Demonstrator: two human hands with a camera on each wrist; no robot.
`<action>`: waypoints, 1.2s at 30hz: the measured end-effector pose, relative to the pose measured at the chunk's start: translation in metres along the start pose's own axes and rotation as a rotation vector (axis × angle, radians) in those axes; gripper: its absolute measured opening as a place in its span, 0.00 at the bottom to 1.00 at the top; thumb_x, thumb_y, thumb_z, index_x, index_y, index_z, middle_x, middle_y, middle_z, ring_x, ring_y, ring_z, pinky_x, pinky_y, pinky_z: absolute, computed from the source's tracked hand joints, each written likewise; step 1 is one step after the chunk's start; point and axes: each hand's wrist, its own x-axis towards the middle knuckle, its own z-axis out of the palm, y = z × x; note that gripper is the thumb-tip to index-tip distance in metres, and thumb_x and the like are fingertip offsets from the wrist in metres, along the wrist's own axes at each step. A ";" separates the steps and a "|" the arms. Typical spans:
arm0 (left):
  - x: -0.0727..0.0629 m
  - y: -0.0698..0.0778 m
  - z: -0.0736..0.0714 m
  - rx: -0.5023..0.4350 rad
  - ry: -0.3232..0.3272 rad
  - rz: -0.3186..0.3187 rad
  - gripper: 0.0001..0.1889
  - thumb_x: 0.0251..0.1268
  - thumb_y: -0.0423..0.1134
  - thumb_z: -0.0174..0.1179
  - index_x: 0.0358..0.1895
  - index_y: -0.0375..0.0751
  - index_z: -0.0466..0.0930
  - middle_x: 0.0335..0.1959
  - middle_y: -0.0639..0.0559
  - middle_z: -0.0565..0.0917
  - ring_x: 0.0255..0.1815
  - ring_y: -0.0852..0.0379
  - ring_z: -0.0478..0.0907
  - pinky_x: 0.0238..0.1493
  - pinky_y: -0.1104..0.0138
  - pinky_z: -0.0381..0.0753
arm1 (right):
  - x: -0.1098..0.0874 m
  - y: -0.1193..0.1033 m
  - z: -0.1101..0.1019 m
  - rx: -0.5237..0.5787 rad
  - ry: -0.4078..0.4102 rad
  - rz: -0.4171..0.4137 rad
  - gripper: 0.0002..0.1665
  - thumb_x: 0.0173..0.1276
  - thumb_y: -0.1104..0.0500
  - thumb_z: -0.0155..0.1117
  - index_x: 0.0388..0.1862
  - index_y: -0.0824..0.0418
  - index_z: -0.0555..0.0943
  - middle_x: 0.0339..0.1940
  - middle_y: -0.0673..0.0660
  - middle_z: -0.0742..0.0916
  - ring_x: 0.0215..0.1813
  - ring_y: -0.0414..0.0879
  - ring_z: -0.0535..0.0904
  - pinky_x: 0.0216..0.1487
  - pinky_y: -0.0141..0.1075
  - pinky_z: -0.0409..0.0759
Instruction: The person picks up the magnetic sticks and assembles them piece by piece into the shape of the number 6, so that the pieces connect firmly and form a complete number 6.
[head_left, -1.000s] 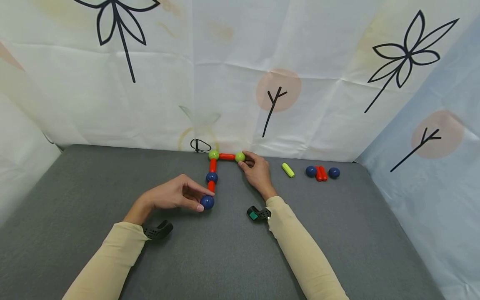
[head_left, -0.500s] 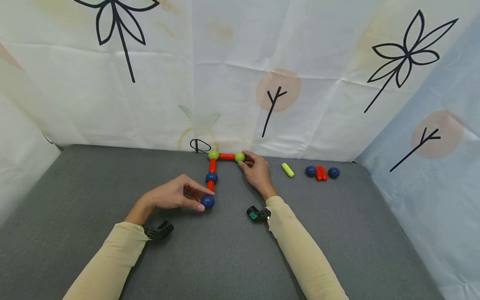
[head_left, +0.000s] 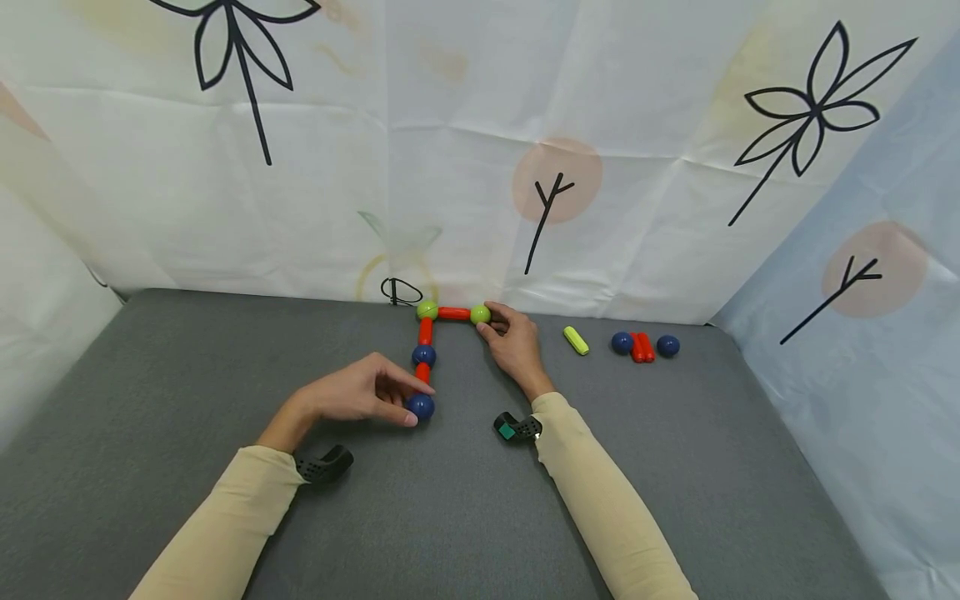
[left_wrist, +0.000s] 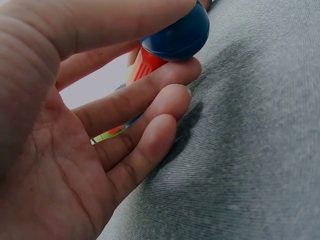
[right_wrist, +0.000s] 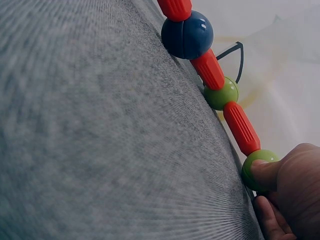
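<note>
An L-shaped chain of balls and rods lies on the grey table. Its corner is a green ball (head_left: pixel 427 311), joined by a red rod (head_left: pixel 454 314) to a second green ball (right_wrist: pixel 259 169). My right hand (head_left: pixel 516 346) pinches that second ball between thumb and fingers. From the corner, another red rod (head_left: pixel 426 332) leads toward me to a blue ball (head_left: pixel 423 355), followed by a further red rod (head_left: pixel 423 372). At the near end my left hand (head_left: pixel 367 390) pinches another blue ball (left_wrist: pixel 182 37), which touches that rod.
To the right lie a yellow-green rod (head_left: pixel 576 340), a blue ball (head_left: pixel 622 342), a pair of red rods (head_left: pixel 642 347) side by side and another blue ball (head_left: pixel 667 346). A patterned cloth wall (head_left: pixel 637 250) rises behind the table's (head_left: pixel 450 517) back edge.
My left hand has shifted slightly to the right with the near blue ball, and the chain's near leg has straightened a little. The right hand stays in place.
</note>
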 end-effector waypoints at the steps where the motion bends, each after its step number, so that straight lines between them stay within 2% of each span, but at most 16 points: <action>1: 0.000 0.000 0.000 0.004 0.000 -0.002 0.22 0.62 0.37 0.73 0.59 0.36 0.85 0.33 0.50 0.85 0.28 0.55 0.77 0.31 0.67 0.77 | 0.000 0.000 0.000 -0.001 0.000 0.000 0.24 0.69 0.64 0.70 0.64 0.66 0.81 0.57 0.65 0.85 0.54 0.54 0.86 0.54 0.42 0.82; 7: 0.002 0.000 0.003 0.026 0.005 -0.006 0.21 0.62 0.37 0.73 0.58 0.37 0.85 0.31 0.50 0.83 0.25 0.57 0.74 0.28 0.68 0.75 | -0.001 -0.001 0.000 0.000 -0.002 0.005 0.25 0.70 0.65 0.70 0.65 0.65 0.80 0.58 0.65 0.85 0.54 0.54 0.85 0.54 0.43 0.82; 19: 0.004 0.000 0.006 0.079 0.024 -0.004 0.20 0.58 0.37 0.75 0.55 0.39 0.87 0.35 0.53 0.83 0.27 0.56 0.77 0.30 0.66 0.78 | 0.000 0.000 0.000 0.005 0.002 0.007 0.25 0.69 0.66 0.70 0.65 0.65 0.80 0.59 0.64 0.85 0.54 0.54 0.86 0.54 0.42 0.82; 31: 0.004 0.000 0.005 0.107 0.025 0.014 0.20 0.60 0.39 0.74 0.56 0.40 0.87 0.35 0.53 0.82 0.28 0.56 0.77 0.31 0.67 0.77 | -0.001 0.000 -0.001 0.012 0.012 -0.015 0.24 0.70 0.66 0.69 0.64 0.67 0.80 0.59 0.64 0.85 0.54 0.54 0.85 0.54 0.42 0.82; 34: 0.002 -0.001 0.003 0.100 0.057 0.013 0.20 0.63 0.40 0.72 0.57 0.40 0.87 0.36 0.52 0.81 0.29 0.54 0.76 0.31 0.66 0.77 | 0.000 0.000 -0.001 0.011 0.012 -0.014 0.24 0.70 0.65 0.69 0.64 0.67 0.80 0.58 0.64 0.85 0.54 0.54 0.85 0.54 0.41 0.82; 36: 0.001 -0.003 0.002 0.101 0.131 0.009 0.19 0.64 0.40 0.72 0.57 0.39 0.86 0.35 0.51 0.81 0.29 0.53 0.76 0.31 0.66 0.77 | 0.000 -0.001 -0.001 0.011 0.014 -0.010 0.24 0.70 0.65 0.70 0.64 0.67 0.80 0.57 0.64 0.86 0.54 0.54 0.86 0.54 0.41 0.82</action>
